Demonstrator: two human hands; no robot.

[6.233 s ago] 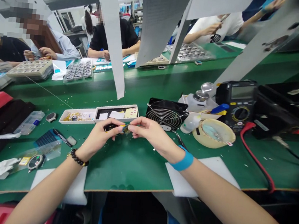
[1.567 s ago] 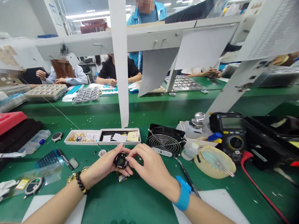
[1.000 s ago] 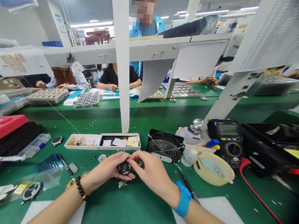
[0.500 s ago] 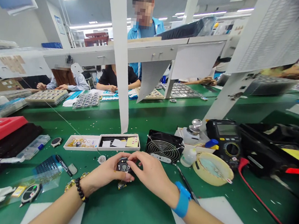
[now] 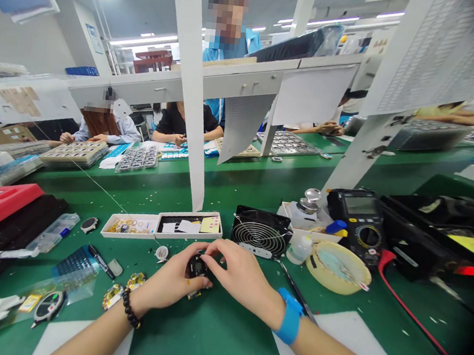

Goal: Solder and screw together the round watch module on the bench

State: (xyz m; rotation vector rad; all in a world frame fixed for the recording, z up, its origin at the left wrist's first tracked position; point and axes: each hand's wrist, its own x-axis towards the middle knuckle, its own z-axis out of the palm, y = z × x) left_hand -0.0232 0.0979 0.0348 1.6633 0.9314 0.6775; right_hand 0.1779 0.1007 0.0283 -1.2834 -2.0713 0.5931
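My left hand (image 5: 180,273) is closed around a dark round watch case (image 5: 198,265), its thumb along the near side. My right hand (image 5: 230,264) is closed at the fingertips against the case's upper right edge; whether a small part sits between those fingers I cannot make out. Below the case a small piece with yellow on it (image 5: 194,295) shows, partly hidden by the left thumb. By my left wrist lie two gold-coloured round watch parts (image 5: 113,296). A small clear round cup (image 5: 162,253) stands just beyond my left hand.
A white parts box (image 5: 130,227) and a black fan (image 5: 261,231) stand ahead. Rightward are a small bottle (image 5: 299,249), a yellowish bowl (image 5: 337,267), a multimeter (image 5: 355,218) and a red cable (image 5: 413,314). Leftward lie a watch (image 5: 49,306), a pen (image 5: 101,262) and a red tray (image 5: 0,206). Co-workers sit opposite.
My left hand has shifted slightly right and tilted the watch case. The gold-coloured parts by my wrist now show more fully. My right hand stays at the case's edge.
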